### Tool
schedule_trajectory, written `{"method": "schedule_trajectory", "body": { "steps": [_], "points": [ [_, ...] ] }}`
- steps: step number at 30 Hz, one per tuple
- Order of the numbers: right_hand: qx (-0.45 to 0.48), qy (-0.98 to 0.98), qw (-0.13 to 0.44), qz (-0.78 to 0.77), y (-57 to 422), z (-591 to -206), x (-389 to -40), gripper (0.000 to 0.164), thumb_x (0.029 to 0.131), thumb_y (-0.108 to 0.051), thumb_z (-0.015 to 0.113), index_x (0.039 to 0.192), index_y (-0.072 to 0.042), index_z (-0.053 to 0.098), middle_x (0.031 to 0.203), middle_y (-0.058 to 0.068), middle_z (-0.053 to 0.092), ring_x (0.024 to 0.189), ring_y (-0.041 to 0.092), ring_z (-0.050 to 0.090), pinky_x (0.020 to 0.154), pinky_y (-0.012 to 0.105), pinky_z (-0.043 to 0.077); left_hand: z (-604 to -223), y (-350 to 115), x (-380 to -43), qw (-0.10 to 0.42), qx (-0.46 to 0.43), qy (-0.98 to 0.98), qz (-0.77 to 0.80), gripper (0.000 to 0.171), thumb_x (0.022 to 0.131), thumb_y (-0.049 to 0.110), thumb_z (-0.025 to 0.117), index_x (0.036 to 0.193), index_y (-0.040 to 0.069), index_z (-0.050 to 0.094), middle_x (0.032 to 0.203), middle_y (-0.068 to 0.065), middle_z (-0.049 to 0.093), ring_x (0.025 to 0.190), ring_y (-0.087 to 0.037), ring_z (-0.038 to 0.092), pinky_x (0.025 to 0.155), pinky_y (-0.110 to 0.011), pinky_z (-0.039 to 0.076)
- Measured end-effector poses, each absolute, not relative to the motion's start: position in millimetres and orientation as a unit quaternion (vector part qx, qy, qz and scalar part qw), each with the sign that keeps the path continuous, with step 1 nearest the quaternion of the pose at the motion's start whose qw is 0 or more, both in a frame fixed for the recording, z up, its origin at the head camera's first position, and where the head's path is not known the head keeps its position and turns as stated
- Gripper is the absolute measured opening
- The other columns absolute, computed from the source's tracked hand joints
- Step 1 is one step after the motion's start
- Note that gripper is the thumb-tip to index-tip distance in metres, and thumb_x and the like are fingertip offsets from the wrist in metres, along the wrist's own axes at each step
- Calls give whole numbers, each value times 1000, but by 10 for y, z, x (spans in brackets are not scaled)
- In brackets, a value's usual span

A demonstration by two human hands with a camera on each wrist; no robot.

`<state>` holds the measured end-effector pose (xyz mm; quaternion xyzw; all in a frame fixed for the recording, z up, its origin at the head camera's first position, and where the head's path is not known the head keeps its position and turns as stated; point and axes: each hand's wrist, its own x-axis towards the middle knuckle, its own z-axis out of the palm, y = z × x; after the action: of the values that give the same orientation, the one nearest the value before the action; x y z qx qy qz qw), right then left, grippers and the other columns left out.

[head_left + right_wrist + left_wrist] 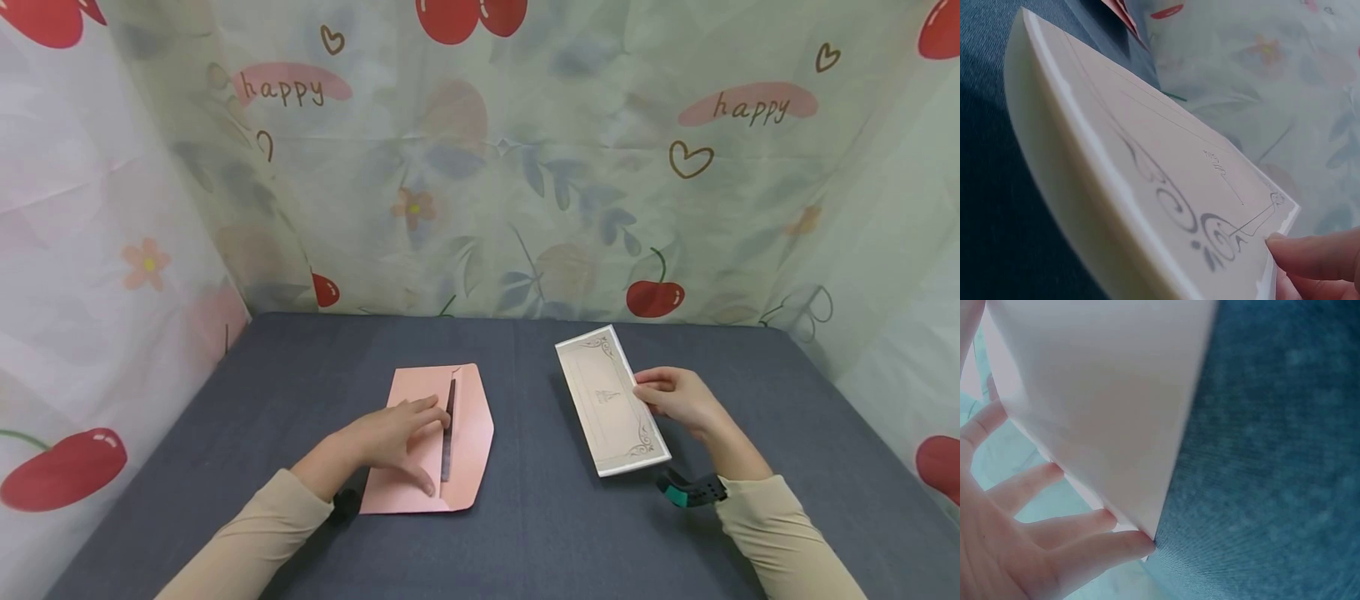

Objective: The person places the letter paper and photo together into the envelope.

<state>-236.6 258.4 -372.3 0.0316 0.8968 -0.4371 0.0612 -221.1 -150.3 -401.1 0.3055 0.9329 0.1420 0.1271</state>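
A pink envelope [416,381] lies on the dark table, its pointed flap folded out to the right and a dark slit showing at its mouth. Over its front, my left hand [401,437] has spread fingers touching the edge of the mouth. In the left wrist view, several fingertips meet the edge of the pale paper [1104,412]; whether any reach inside is unclear. My right hand [678,400] pinches the right edge of a cream card [611,404] with scrollwork corners, tilted above the table. In the right wrist view, this card [1147,156] looks folded, with a gap between its layers.
The dark cloth-covered table [517,550] spans the space between both arms. A patterned curtain [502,233] with cherries and the word "happy" hangs behind and at both sides. A dark band with a green patch [690,492] is at the right wrist.
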Motion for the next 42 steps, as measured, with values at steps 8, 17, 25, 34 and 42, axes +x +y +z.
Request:
{"method": "schedule_trajectory", "body": {
  "steps": [8,17,25,34,42],
  "points": [
    [25,888,68,-455,2465,-3729,-2380,38,92,-17,57,122,6,52,111,24,63,76,9,58,71,28,50,-4000,-1500,-2204,128,307,932,142,79,56,64,78,120,29,47,152,-11,30,133,-47,34,100,-57,38],
    [22,885,75,-459,2357,-3757,-2399,37,92,-17,57,122,5,53,110,23,64,77,10,58,70,28,49,-3987,-1487,-2199,135,302,933,141,78,56,63,78,119,30,47,153,-11,30,134,-45,34,100,-56,39],
    [18,884,72,-462,2268,-3781,-2424,36,92,-17,58,121,4,54,111,22,64,77,11,59,69,28,49,-3992,-1485,-2206,139,297,935,139,78,55,64,78,119,31,47,153,-9,29,135,-46,33,100,-57,38],
    [17,878,78,-471,2181,-3791,-2433,37,92,-18,59,121,3,54,112,22,63,80,12,59,72,27,50,-4001,-1485,-2213,139,298,934,138,78,56,65,77,119,30,48,153,-9,29,135,-46,33,100,-58,38],
    [8,875,83,-476,2094,-3790,-2449,36,92,-17,59,121,3,54,111,22,64,78,12,59,72,28,50,-3986,-1476,-2213,144,290,937,130,81,56,65,77,123,30,48,154,-9,27,135,-47,32,102,-58,35]
  ]
}}
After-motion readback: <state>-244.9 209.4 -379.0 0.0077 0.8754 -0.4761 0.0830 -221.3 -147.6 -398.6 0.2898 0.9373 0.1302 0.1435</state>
